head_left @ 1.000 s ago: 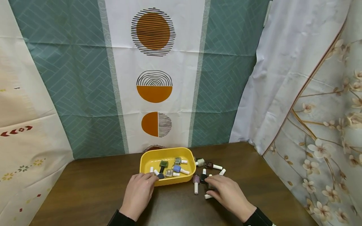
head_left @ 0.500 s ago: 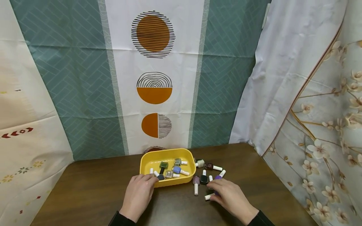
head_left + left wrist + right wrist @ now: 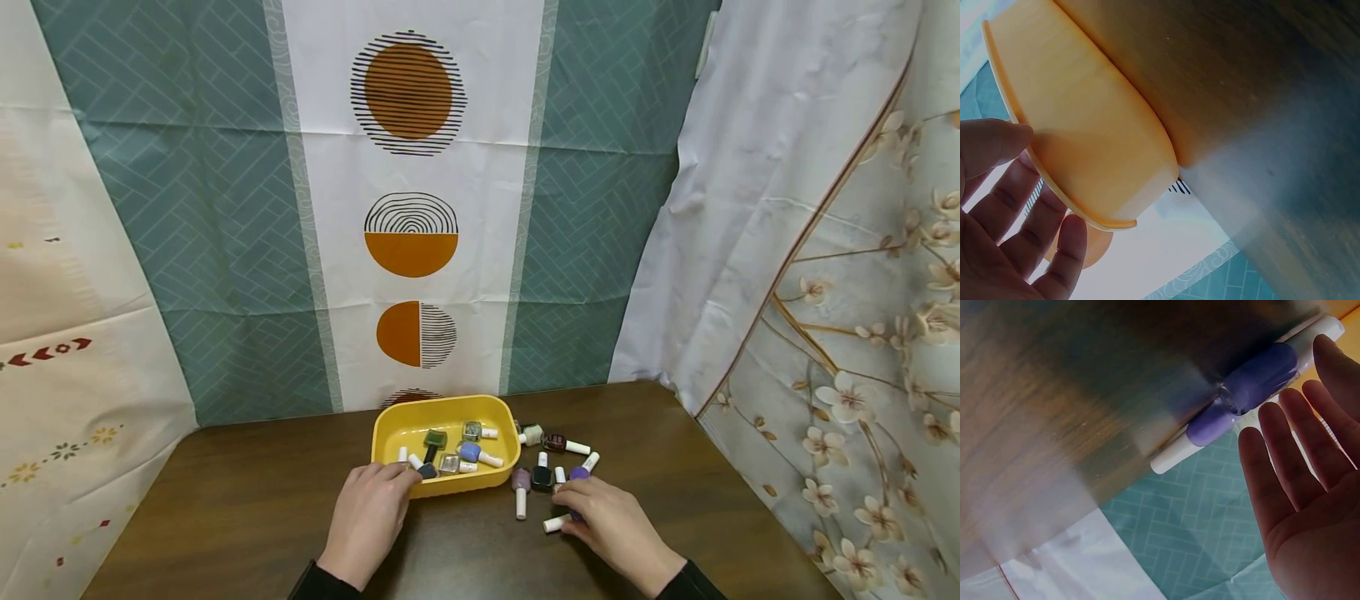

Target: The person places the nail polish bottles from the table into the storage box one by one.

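My left hand [image 3: 371,508] grips the near left rim of a yellow plastic basket [image 3: 401,429], thumb outside the wall and fingers over the inner side. In the basket lie several nail polish bottles, including a green one [image 3: 435,437], a blue one [image 3: 469,451] and a glittery one [image 3: 472,430]. My right hand [image 3: 611,521] hovers low over the loose bottles right of the basket, fingers extended. In the right wrist view its thumb is close to the white cap of a dark blue nail polish bottle [image 3: 1260,378]; a purple one [image 3: 1210,422] lies behind.
Other bottles lie on the brown table [image 3: 247,508] beside the basket: mauve [image 3: 521,480], black [image 3: 542,477], dark maroon [image 3: 555,442] and pale green [image 3: 532,434]. A teal and white curtain [image 3: 420,283] hangs at the table's back edge, and a floral cloth [image 3: 840,417] at the right.
My right hand has shifted slightly right, uncovering the purple bottle and more of the black one. My left hand stays at the basket rim, and the basket's bottles have not moved.
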A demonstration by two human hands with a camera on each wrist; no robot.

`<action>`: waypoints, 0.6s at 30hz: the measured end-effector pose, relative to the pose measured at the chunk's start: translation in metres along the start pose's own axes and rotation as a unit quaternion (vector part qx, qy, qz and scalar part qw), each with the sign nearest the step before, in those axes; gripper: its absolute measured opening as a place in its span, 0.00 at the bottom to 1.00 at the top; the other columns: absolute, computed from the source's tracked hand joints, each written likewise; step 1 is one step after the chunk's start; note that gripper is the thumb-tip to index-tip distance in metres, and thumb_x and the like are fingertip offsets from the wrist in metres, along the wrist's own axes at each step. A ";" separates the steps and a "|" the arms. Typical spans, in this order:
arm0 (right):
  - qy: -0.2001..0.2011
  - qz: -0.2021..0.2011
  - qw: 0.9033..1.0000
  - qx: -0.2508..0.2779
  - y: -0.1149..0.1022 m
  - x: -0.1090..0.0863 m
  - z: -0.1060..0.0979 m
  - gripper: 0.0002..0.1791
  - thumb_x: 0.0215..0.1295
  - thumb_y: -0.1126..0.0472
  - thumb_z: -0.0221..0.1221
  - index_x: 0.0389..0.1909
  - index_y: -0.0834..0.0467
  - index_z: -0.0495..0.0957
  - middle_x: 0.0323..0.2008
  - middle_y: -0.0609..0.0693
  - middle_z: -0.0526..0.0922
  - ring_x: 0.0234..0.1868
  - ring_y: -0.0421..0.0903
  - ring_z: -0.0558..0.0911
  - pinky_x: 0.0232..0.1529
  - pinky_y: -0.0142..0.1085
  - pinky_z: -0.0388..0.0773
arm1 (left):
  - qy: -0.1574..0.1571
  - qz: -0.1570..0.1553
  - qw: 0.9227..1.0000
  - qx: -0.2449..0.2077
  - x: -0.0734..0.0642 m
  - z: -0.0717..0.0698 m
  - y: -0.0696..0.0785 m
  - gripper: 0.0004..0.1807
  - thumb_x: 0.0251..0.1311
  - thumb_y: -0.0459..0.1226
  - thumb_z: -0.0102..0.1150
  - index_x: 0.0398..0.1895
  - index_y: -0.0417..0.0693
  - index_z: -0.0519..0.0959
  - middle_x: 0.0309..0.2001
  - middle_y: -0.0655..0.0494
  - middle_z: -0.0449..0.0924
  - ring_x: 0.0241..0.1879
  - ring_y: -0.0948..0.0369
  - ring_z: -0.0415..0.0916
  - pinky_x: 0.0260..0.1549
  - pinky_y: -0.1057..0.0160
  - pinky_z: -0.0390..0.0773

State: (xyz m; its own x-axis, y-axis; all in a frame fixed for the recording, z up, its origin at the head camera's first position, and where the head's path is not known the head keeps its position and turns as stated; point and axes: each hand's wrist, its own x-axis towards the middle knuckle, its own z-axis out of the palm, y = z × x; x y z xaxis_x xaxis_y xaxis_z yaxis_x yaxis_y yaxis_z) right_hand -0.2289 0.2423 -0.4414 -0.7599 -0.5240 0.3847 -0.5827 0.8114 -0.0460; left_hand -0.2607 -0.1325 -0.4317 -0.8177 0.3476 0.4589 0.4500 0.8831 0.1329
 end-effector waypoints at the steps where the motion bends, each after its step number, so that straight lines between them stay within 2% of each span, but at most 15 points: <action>1: 0.001 0.000 1.000 -0.001 0.001 0.000 0.000 0.19 0.60 0.57 0.83 0.50 0.51 0.90 0.50 0.41 0.90 0.51 0.42 0.87 0.48 0.43 0.88 | 0.001 0.001 1.000 0.000 0.000 0.000 0.000 0.11 0.59 0.32 0.83 0.42 0.54 0.92 0.46 0.57 0.92 0.46 0.53 0.86 0.53 0.45 0.82; 8: -0.016 0.010 1.000 -0.003 0.005 0.003 0.002 0.19 0.60 0.57 0.83 0.51 0.50 0.90 0.52 0.40 0.88 0.52 0.42 0.85 0.46 0.42 0.88 | 0.007 0.006 1.000 0.002 0.000 0.000 -0.001 0.11 0.59 0.32 0.83 0.41 0.54 0.92 0.46 0.57 0.92 0.47 0.53 0.86 0.53 0.45 0.83; 15: -0.023 0.011 1.000 0.013 0.006 0.003 0.005 0.19 0.59 0.58 0.84 0.50 0.47 0.91 0.49 0.40 0.80 0.48 0.40 0.79 0.38 0.36 0.84 | 0.005 0.004 1.000 0.002 0.001 0.000 0.000 0.11 0.59 0.32 0.83 0.41 0.54 0.92 0.46 0.57 0.92 0.47 0.53 0.86 0.53 0.45 0.83; 18: -0.027 0.010 0.999 0.016 0.006 0.002 0.007 0.20 0.59 0.58 0.83 0.52 0.47 0.91 0.51 0.41 0.80 0.49 0.41 0.79 0.39 0.36 0.84 | 0.000 0.001 1.000 0.001 0.001 0.000 0.000 0.11 0.59 0.32 0.83 0.41 0.54 0.92 0.46 0.57 0.91 0.47 0.53 0.86 0.53 0.45 0.82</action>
State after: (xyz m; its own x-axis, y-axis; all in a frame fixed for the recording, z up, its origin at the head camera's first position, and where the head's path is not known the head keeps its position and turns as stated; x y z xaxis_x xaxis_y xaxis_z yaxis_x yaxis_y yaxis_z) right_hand -0.2355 0.2442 -0.4475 -0.7856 -0.5214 0.3331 -0.5752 0.8138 -0.0825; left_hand -0.2612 -0.1324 -0.4312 -0.8162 0.3497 0.4600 0.4515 0.8828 0.1300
